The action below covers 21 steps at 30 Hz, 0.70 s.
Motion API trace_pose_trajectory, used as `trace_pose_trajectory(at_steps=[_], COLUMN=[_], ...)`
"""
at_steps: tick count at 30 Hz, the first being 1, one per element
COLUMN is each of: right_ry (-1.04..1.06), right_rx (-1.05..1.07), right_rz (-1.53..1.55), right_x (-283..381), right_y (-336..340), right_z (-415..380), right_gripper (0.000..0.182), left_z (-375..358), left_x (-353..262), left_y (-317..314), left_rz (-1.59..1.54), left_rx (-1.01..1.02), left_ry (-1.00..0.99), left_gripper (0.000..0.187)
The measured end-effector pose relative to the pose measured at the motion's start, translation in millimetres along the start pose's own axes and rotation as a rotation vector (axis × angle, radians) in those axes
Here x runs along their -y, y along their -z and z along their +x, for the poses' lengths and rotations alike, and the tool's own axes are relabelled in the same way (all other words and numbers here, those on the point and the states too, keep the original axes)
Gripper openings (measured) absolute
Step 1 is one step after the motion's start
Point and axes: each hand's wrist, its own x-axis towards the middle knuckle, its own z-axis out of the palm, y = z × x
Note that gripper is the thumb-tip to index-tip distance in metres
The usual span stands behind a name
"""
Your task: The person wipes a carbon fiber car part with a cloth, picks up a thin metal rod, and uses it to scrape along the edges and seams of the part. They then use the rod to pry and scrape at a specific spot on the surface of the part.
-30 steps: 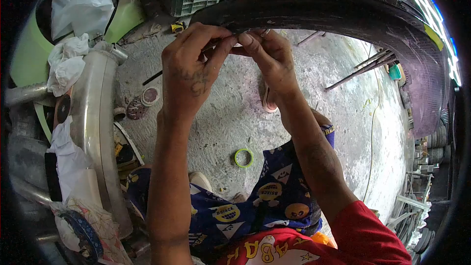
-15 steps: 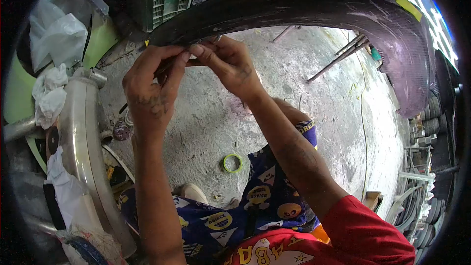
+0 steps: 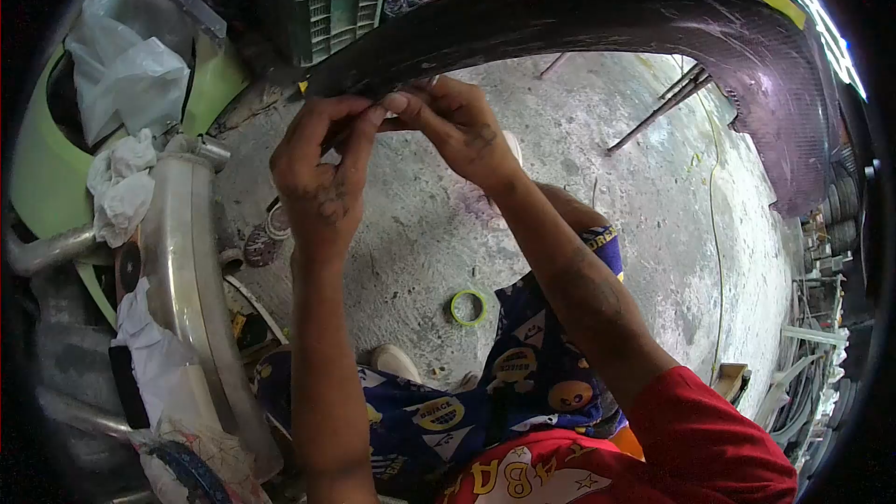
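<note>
A long curved black panel [image 3: 579, 9] with a scuffed, woven-looking surface arches across the top of the view; it looks like a car body part. Both my hands are at its lower left edge. My left hand [image 3: 322, 163] is closed, thumb and index finger pressed together in a pinch. Close against it, my right hand [image 3: 467, 131] pinches too, its thumb tip nearly meeting the left fingertips. What lies between the fingers is too small and hidden to make out. Bits of yellow tape [image 3: 779, 5] mark the panel's ends.
A green tape roll [image 3: 468, 308] lies on the concrete floor [image 3: 541, 177]. Left stand a metal muffler [image 3: 182, 252], white rags [image 3: 124, 187] and clear plastic sheeting [image 3: 135, 84]. A green crate [image 3: 336, 14] is behind the panel; stand legs [image 3: 653, 112] are below it. Another shoe [image 3: 266, 238] shows at left.
The whole scene has shifted slightly right in view as my head turned. My hands keep their pinch at the same part of the panel's edge.
</note>
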Motion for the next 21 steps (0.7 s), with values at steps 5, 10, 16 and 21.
trace_pose_trajectory(at_steps=[5,10,16,21], right_ry=[-0.014,0.006,0.005,0.010], right_rx=[0.007,0.012,-0.002,-0.020], right_rz=[-0.010,-0.045,-0.027,-0.007], right_x=[-0.4,3.6,1.3,6.3], right_y=[1.1,0.9,-0.4,-2.1], right_z=[1.5,0.8,1.6,0.6], right_gripper=[0.028,0.028,0.029,0.029], left_z=[1.2,0.8,1.4,0.5], left_x=[5.7,1.2,6.0,1.3], left_y=[-4.3,-0.2,-4.9,-5.6], left_rz=[-0.048,-0.016,-0.036,-0.044], left_rx=[-0.025,0.004,-0.043,-0.062], left_ry=[-0.038,0.011,-0.068,-0.078], left_gripper=[0.011,0.013,0.010,0.009])
